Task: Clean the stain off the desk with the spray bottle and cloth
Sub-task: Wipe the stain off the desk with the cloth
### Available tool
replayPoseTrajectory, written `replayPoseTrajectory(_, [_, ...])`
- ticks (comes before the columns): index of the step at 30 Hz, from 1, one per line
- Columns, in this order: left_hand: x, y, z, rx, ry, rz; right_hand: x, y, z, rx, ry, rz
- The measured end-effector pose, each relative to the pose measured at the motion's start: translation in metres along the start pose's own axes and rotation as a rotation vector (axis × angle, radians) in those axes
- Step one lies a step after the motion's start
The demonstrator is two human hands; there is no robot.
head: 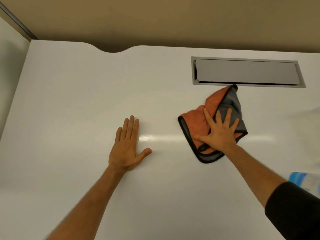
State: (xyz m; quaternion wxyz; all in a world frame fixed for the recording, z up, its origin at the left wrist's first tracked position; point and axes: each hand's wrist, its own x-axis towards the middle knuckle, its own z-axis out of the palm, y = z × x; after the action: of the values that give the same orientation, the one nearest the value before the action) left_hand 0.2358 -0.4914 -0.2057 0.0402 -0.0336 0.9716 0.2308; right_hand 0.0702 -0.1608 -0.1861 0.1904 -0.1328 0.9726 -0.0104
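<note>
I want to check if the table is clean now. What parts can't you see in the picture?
- Desk under the cloth: hidden by the cloth and right hand, head view, so any stain there can't be seen.
- Desk under the flat left hand.
- Spray bottle: blurred, cut off at right edge.

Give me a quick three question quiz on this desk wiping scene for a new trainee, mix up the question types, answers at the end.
1. True or false: the left hand is holding the cloth.
2. Which colours show on the cloth? A) orange and grey with a dark edge B) plain white C) green and yellow
3. Fill in: the far corner of the cloth reaches up to the grey ____ set into the desk.

Key
1. False: it lies flat and bare on the desk; the right hand presses the cloth with fingers spread.
2. A
3. hatch
</note>
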Motion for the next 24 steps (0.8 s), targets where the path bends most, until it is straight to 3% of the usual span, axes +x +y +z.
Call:
replayPoseTrajectory(3, [0.000,-0.001,-0.001,-0.062,0.034,0.028,0.017,-0.085,0.003,-0.026,0.060,-0.166])
replayPoseTrajectory(7, [-0.002,-0.003,-0.003,-0.138,0.067,0.043,-0.027,-0.181,0.030,-0.035,0.120,-0.455])
replayPoseTrajectory(11, [-0.004,-0.004,-0.003,-0.066,0.016,0.068,-0.089,-0.176,0.061,-0.028,0.123,-0.594])
replayPoseTrajectory(14, [-0.003,-0.003,0.000,0.081,-0.038,0.074,-0.110,-0.119,0.062,-0.080,0.091,-0.543])
replayPoseTrajectory(19, [-0.002,0.003,-0.001,0.182,-0.085,0.046,-0.109,-0.012,0.043,-0.132,0.004,-0.255])
replayPoseTrajectory(24, [0.001,0.002,0.001,0.205,-0.094,0.028,-0.054,0.018,0.018,-0.085,-0.013,-0.032])
